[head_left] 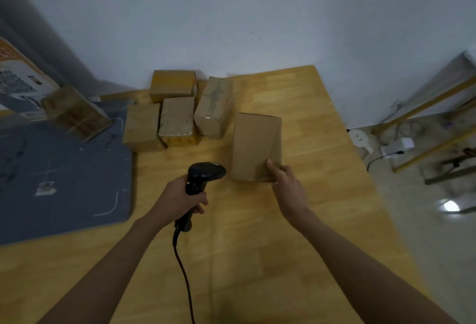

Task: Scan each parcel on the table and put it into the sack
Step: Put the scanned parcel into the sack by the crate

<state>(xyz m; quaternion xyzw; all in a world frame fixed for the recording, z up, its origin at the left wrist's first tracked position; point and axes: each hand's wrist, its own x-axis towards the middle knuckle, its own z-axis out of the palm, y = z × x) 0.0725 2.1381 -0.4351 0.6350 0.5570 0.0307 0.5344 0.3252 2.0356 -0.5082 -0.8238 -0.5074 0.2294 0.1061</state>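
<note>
Looking down from the head view, the left hand (177, 198) has its fingers wrapped round the grip of a black corded scanner (202, 182), whose head points toward a plain brown parcel (253, 145) lying apart from the rest on the wooden desk (322, 169). The right hand (287, 185) pinches that parcel at its near right corner — thumb on the top face, the other fingers hidden beneath or behind the edge.

Four more parcels (177, 117) are huddled together at the far side of the desk, touching one another, and a taped box (77, 112) sits tilted on the grey mat (64, 182) to the left. No sack shows in this view.

The step in hand looks like scanning the lone parcel. No label is visible on its upper face, so doing it well probably means tipping or turning the parcel with the right hand until the barcode faces the scanner, holding it steady, and keeping fingers off the code — then aiming squarely at it, not at a steep slant.
</note>
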